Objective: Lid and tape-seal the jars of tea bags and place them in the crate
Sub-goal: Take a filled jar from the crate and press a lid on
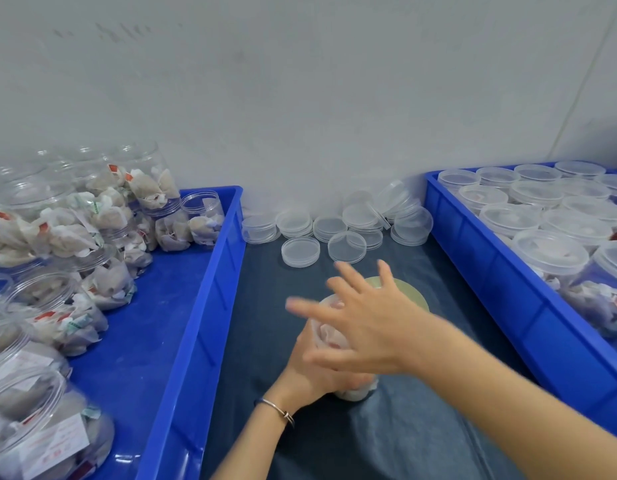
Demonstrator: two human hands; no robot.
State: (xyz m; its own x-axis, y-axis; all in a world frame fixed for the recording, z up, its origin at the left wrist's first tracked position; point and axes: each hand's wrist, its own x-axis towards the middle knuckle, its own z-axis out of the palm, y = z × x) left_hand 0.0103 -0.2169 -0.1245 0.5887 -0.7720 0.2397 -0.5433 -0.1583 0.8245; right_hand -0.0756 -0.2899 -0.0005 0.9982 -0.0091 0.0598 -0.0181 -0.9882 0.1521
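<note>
Centrally, left hand gripping jar, right hand spread above — labels perhaps red-printed, unreadable.

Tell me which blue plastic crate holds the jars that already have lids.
The blue plastic crate on the right: its clear jars wear flat clear lids. The left blue crate holds open-mouthed jars, threads bare.
</note>
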